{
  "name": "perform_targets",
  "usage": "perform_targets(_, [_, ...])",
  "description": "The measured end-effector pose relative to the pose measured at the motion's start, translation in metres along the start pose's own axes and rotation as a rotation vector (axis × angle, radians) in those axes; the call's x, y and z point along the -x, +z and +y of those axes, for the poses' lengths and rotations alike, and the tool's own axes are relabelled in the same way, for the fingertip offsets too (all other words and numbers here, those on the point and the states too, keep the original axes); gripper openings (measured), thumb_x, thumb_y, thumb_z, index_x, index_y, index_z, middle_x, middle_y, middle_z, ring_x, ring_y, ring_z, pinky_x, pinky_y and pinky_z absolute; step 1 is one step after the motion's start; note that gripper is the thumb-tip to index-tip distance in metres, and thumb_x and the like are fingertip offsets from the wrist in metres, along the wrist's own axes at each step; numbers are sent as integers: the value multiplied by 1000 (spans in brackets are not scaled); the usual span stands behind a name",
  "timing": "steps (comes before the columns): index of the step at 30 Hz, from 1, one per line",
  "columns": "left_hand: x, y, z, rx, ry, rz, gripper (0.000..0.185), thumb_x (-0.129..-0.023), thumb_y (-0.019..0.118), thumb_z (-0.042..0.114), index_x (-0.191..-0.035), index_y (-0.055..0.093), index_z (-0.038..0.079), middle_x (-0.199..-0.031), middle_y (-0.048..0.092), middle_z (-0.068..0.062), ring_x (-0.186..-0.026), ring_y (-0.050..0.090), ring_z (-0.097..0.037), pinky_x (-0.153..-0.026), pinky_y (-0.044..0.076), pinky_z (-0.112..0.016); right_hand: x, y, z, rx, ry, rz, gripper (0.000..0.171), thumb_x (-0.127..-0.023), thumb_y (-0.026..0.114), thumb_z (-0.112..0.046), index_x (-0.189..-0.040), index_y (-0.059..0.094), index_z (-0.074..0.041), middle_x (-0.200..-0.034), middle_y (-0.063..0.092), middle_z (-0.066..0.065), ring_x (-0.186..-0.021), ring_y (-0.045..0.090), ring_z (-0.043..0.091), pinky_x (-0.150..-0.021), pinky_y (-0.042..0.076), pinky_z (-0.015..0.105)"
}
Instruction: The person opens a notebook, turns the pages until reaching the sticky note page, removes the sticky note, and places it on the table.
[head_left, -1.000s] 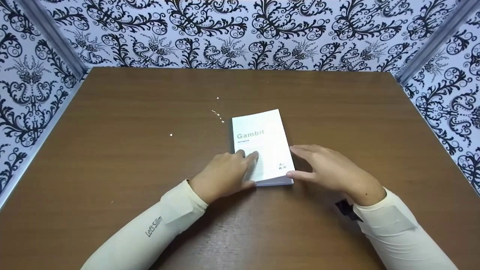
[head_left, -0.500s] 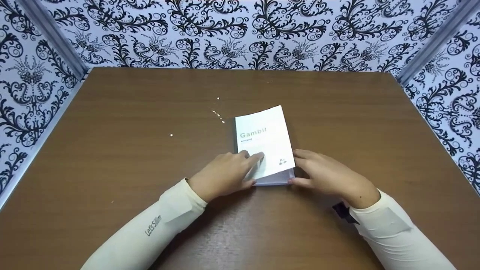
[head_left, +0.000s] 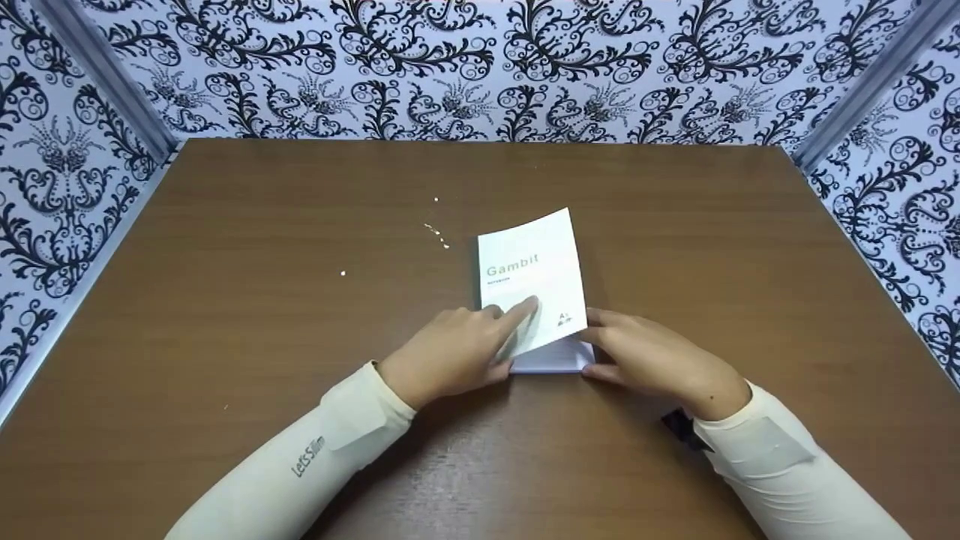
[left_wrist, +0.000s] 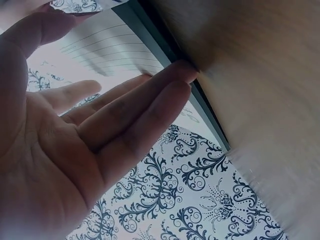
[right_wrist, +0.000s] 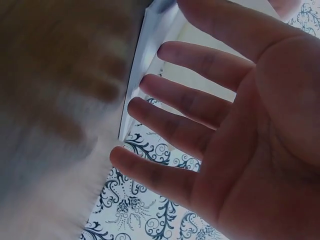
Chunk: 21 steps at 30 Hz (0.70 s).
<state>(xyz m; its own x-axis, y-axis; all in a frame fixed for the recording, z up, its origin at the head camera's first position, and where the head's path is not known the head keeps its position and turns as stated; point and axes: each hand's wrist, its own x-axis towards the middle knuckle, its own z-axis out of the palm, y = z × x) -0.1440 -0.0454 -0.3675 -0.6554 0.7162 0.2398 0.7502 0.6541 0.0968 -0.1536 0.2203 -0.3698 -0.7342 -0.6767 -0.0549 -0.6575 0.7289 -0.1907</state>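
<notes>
A notebook (head_left: 553,279) with a white "Gambit" cover and a dark spine (left_wrist: 159,47) lies on the brown table. Its cover stands raised along the right side, baring lined pages (left_wrist: 107,45) underneath. The extended index finger of my left hand (head_left: 452,351) lies over the cover, with the thumb at the near edge. The left wrist view shows other straight fingers against the spine. At the notebook's right edge is my right hand (head_left: 660,351), its thumb by the near corner. In the right wrist view its straight fingertips meet the page edges; exact contact with the cover is hidden.
Small white crumbs (head_left: 437,233) dot the table (head_left: 262,225) left of and beyond the notebook. Patterned white-and-black panels (head_left: 480,67) rise at the back and both sides.
The cover's right side has lifted, widening the gap over the pages. The notebook has shifted slightly right. My right hand has lowered a little along its edge; the left hand has barely moved.
</notes>
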Motion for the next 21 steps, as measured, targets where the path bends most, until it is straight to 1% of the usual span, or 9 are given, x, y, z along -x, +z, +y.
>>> perform_targets(1, [0, 0, 0, -12, 8, 19, 70, -82, 75, 25, -143, 43, 10, -83, 67, -8, -57, 61, -25, -50, 50, -40, 0, 1, 0, 0, -5, 3, 41, -86, 78, -19, -124, 68, -9, -131, 62, 15, -104, 66, 26, -87, 54, 46])
perform_targets(3, [1, 0, 1, -35, 19, 51, 72, -80, 75, 25, -144, 44, 10, -79, 67, -8, -55, 61, -26, -49, 50, -40, 1, 1, 0, -8, -12, 8, 40, -86, 78, -18, -124, 68, -10, -131, 62, 14, -102, 66, 25, -86, 54, 46])
perform_targets(6, [2, 0, 3, -63, 15, 77, 77, -79, 75, 24, -146, 42, 8, -75, 66, -6, -52, 58, -24, -47, 47, -39, 1, 2, 0, -11, -6, 11, 39, -87, 77, -19, -124, 69, -10, -132, 62, 17, -103, 67, 29, -87, 55, 47])
perform_targets(9, [2, -1, 5, -92, -7, 82, 82, -77, 75, 25, -149, 40, 7, -73, 65, -6, -50, 56, -23, -46, 45, -38, 1, 2, 0, -13, 0, 6, 42, -87, 77, -18, -126, 68, -9, -134, 60, 21, -109, 67, 35, -90, 54, 49])
perform_targets(11, [1, -2, 7, -107, -31, 80, 86, -76, 75, 26, -152, 37, 8, -75, 65, -6, -50, 55, -23, -46, 45, -38, 1, 2, 0, -10, 5, 4, 44, -86, 78, -16, -128, 68, -8, -136, 59, 23, -114, 65, 38, -93, 53, 50])
perform_targets(13, [1, -3, 9, -127, -56, 82, 89, -76, 74, 28, -153, 35, 8, -81, 67, -7, -52, 58, -23, -47, 46, -38, 1, 3, 0, -8, 6, 5, 46, -86, 78, -15, -130, 67, -7, -137, 59, 23, -116, 64, 39, -94, 53, 50])
perform_targets(18, [-1, -5, 14, -209, -108, 109, 93, -76, 71, 31, -156, 30, 7, -106, 71, -8, -62, 66, -26, -54, 50, -40, 2, 3, 0, -4, 6, 10, 47, -85, 79, -15, -130, 67, -6, -138, 59, 22, -118, 63, 38, -95, 53, 49])
perform_targets(21, [-2, -7, 17, -223, -129, 137, 91, -78, 69, 31, -156, 29, 7, -115, 71, -8, -67, 68, -27, -57, 51, -41, 2, 2, 0, -5, 6, 12, 47, -85, 79, -15, -130, 67, -6, -138, 59, 22, -118, 64, 38, -95, 53, 49])
